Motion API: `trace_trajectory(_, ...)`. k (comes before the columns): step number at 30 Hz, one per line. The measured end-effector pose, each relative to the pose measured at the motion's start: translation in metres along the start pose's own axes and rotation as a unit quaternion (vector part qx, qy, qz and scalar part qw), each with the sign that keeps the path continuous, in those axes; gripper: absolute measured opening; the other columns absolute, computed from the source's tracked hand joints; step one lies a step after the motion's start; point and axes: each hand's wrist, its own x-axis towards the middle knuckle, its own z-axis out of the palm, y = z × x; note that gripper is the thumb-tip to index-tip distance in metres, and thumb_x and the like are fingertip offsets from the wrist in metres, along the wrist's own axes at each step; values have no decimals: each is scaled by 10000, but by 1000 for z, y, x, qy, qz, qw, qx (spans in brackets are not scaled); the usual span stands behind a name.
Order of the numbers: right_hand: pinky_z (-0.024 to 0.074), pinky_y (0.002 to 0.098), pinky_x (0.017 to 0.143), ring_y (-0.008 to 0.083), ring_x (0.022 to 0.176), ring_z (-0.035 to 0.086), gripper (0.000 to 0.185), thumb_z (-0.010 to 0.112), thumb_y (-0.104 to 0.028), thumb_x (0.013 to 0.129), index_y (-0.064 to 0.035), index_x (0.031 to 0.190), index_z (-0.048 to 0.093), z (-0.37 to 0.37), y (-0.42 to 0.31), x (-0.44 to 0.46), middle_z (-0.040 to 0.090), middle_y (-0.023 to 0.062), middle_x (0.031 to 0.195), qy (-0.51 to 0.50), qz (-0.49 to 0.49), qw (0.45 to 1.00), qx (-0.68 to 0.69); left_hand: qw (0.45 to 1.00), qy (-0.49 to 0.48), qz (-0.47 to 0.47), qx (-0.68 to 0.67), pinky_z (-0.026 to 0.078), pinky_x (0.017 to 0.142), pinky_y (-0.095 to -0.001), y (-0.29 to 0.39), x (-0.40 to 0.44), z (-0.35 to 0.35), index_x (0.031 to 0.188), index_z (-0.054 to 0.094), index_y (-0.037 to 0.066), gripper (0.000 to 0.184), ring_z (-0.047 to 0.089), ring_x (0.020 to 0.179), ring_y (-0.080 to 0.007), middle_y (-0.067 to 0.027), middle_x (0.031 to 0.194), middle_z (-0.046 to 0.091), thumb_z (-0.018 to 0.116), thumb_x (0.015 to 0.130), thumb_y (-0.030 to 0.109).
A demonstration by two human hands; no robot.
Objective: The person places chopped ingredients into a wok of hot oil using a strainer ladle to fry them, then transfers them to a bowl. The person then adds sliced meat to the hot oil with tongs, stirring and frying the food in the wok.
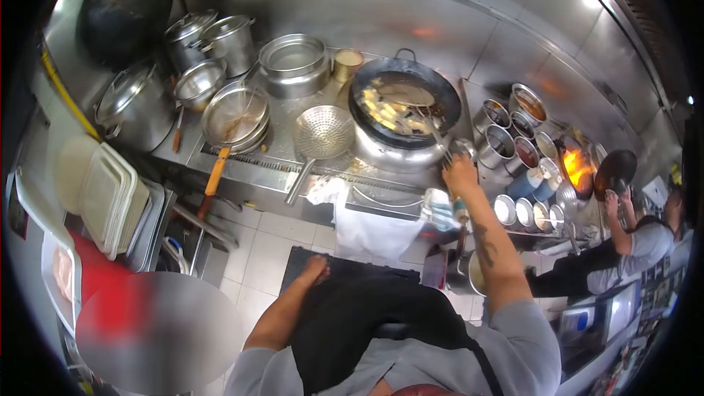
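My right hand (460, 173) is closed around the handle of a long-handled metal utensil (438, 134) that reaches into the black wok (358, 121). A broad, flat head, perhaps a skimmer, seems to lie in the dark oil, but its shape is unclear. Pale yellow pieces of food (383, 110) float in the wok's left half. My left hand (315, 270) hangs low beside my black apron, fingers curled, above the dark floor mat (297, 258). Whether anything is inside it is hidden. Nearest to it is a white cloth (374, 231) over the counter's front edge.
Left of the wok rests a perforated strainer (325, 132), then stacked sieves (235, 114) and several pots (143, 106). Sauce containers (497, 144) stand to the right. Beyond them a co-worker (631, 249) holds a wok (614, 174) by flames (578, 167). Plastic trays (110, 198) stand left.
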Motion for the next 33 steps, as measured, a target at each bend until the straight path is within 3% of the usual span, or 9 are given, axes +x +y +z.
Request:
trace_trajectory(4,491,436,771,363,883,599,294,541,-137,774,37,1008,506,47,20,22,561,226,986,-95,72,992,35,983,39,49,173,379,397,-325,-44,9,-41,602,571,27,243,510,426,-177,-89,527,541,482,762,188)
trace_trajectory(9,473,424,814,383,958,572,294,426,-73,815,36,1082,484,67,22,44,537,256,1075,-139,91,985,40,996,70,3,50,364,387,-318,-67,-25,-62,570,564,18,269,502,416,-176,-90,505,545,501,749,209)
trace_trajectory(14,477,445,804,393,935,584,232,425,-77,826,32,1012,510,46,18,67,577,261,1001,-133,70,986,70,970,188,-11,153,395,401,-338,-110,-54,-89,570,572,16,231,526,433,-195,-101,529,556,519,727,177)
trace_trajectory(17,457,460,823,389,931,584,250,410,-99,825,31,975,562,35,38,84,596,253,990,-117,76,985,102,969,174,12,174,421,410,-346,-189,-53,-129,572,582,17,176,550,446,-215,-118,550,581,535,695,134)
trace_trajectory(18,455,449,825,395,929,581,274,418,-85,806,39,1002,563,24,44,86,594,254,998,-109,52,984,130,904,128,182,366,443,424,-372,-210,-54,-144,567,582,19,155,577,486,-230,-125,590,607,532,679,114)
trace_trajectory(23,495,400,670,335,724,631,437,435,-58,744,6,1170,512,10,98,99,615,262,850,-41,-64,975,210,835,14,65,546,450,466,-411,-192,-120,-134,598,581,51,179,584,534,-260,-133,631,607,519,731,155)
trace_trajectory(25,456,343,467,223,488,567,439,442,-53,744,10,1174,505,-23,96,94,613,201,770,-101,64,953,280,797,5,53,602,467,564,-426,-224,-119,-142,700,617,72,173,605,634,-303,-147,698,625,523,741,211)
trace_trajectory(26,363,302,340,141,359,436,391,422,-47,773,0,1151,511,-26,97,92,564,114,676,-105,78,943,306,776,1,47,629,475,613,-434,-237,-118,-144,751,635,83,192,616,684,-325,-154,731,634,524,746,239)
trace_trajectory(33,332,258,345,106,397,387,207,389,-93,866,-56,1049,478,-42,85,75,483,40,617,-224,278,782,512,749,72,46,658,486,555,-449,-241,-87,-117,657,646,69,204,631,674,-332,-201,719,629,500,775,150)
